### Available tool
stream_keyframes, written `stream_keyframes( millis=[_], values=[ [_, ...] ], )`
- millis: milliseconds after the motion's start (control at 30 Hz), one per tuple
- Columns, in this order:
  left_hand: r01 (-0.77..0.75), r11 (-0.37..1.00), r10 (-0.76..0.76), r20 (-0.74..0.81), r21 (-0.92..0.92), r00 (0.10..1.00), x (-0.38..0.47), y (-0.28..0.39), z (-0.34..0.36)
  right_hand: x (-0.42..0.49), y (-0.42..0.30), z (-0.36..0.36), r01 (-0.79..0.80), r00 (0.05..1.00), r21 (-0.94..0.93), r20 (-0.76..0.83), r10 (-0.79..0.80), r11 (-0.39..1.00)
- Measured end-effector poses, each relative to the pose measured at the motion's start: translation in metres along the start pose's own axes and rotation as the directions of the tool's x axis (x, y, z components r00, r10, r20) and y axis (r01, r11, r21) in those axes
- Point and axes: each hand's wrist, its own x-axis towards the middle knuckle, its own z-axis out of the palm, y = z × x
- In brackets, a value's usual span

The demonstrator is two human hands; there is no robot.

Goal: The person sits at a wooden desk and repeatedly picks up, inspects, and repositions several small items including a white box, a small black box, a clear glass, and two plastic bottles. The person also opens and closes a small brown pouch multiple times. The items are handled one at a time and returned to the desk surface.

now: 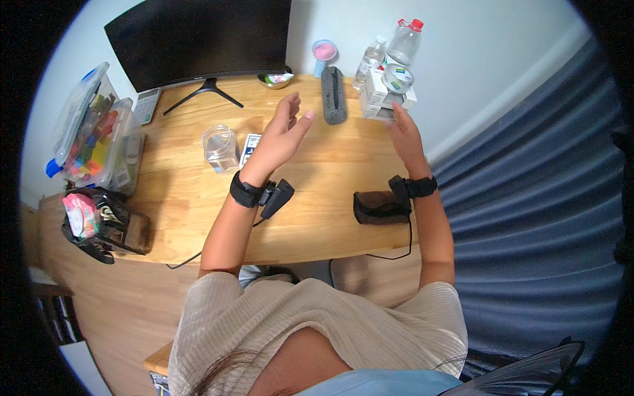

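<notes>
My left hand (285,136) is raised over the wooden desk (317,168), fingers apart and holding nothing. Left of it stand a clear plastic jar (220,148) and, partly hidden by the hand, a blue-and-white printed card or packet (251,146). Empty too, my right hand (406,133) hovers just in front of two stacked white boxes (380,101); a roll of clear tape (397,78) sits on top. Between the hands, farther back, lies a grey fabric case (334,95). A dark brown pouch (379,208) rests near the right wrist. Both wrists wear black straps with cabled devices.
A monitor (198,39), a bowl (275,81), a pink-and-blue handheld fan (324,52) and plastic bottles (403,44) line the back. At left are a calculator (146,106), a bin of colourful blocks (94,143) and a black bag (106,218). A dark blue curtain (525,198) hangs right.
</notes>
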Motion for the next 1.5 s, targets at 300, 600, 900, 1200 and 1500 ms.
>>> stream_keyframes(
  millis=[300,600,900,1200,1500],
  values=[
    [0.022,1.000,-0.020,-0.132,0.015,0.991,-0.048,-0.007,-0.041,-0.032,-0.051,0.059,0.023,0.994,-0.138,0.106,-0.009,0.990],
    [0.076,0.996,-0.080,-0.157,-0.036,0.984,-0.090,-0.024,-0.062,-0.054,-0.074,0.112,0.145,0.964,-0.036,0.231,-0.132,0.989],
    [0.090,0.996,-0.084,-0.169,0.028,0.982,-0.111,-0.054,-0.079,-0.079,-0.076,0.161,-0.086,0.922,0.140,0.387,0.026,0.986],
    [0.143,0.986,-0.132,-0.120,0.089,0.984,-0.118,-0.084,-0.079,-0.093,-0.062,0.203,-0.258,0.886,0.202,0.440,0.148,0.945],
    [0.107,0.992,-0.094,-0.169,0.066,0.981,-0.114,-0.114,-0.075,-0.095,-0.058,0.229,-0.309,0.892,0.429,0.441,0.102,0.849]
  ],
)
